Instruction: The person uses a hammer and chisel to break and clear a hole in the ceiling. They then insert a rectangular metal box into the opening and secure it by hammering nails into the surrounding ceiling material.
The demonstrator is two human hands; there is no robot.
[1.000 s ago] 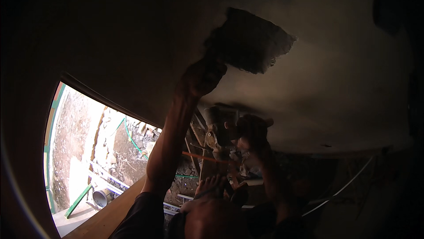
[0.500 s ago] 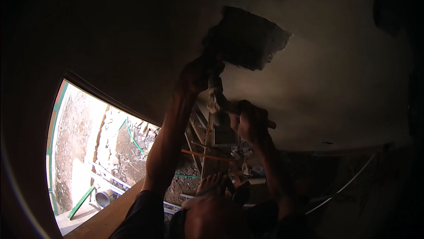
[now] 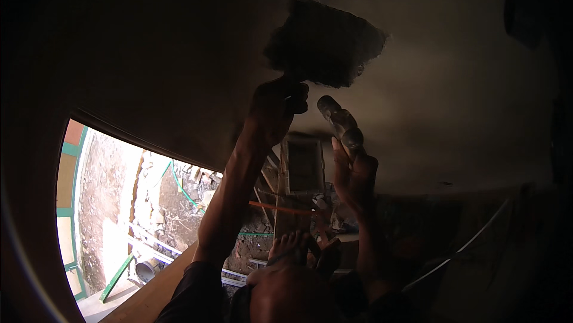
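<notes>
A rough-edged dark recess (image 3: pixel 328 42) is cut into the smooth pale wall (image 3: pixel 418 120) in front of me. My left hand (image 3: pixel 277 105) is closed in a fist against the recess's lower left edge. What it grips is lost in shadow. To the right, my right hand (image 3: pixel 357 180) is wrapped round the handle of a hammer (image 3: pixel 341 122). The hammer's heavy head points up and left, apart from my left hand and a little below the recess.
Below my hands lies a rectangular box with a pale rim (image 3: pixel 324 168), near wooden planks and an orange strip (image 3: pixel 280 207). A bare foot (image 3: pixel 289 248) shows beneath. At left, a bright opening reveals rubble, pipes, a grey pipe end (image 3: pixel 145 271) and a green strip (image 3: pixel 116 278).
The hammer has swung away from my left hand, up and to the right, its head now raised. My left hand stays by the recess edge. The view has shifted slightly.
</notes>
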